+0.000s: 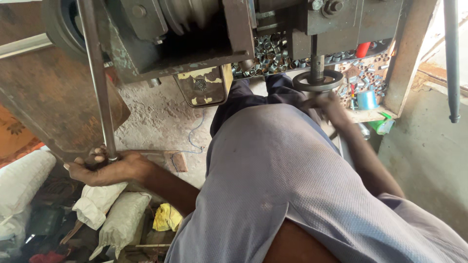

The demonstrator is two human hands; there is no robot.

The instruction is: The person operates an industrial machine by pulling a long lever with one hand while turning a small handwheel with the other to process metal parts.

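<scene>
My left hand is closed around the lower end of a long steel lever rod that rises to the grimy machine above. My right hand is blurred, just under a dark round handwheel on a vertical shaft; what it holds cannot be made out. A heap of small shiny metal bushings lies on the machine bed behind the wheel. My grey shirt fills the middle of the view.
White filled sacks and a yellow crumpled bag lie on the floor at lower left. A wooden shelf at right carries a blue tape roll, a red piece and loose metal parts. A dark bar hangs at far right.
</scene>
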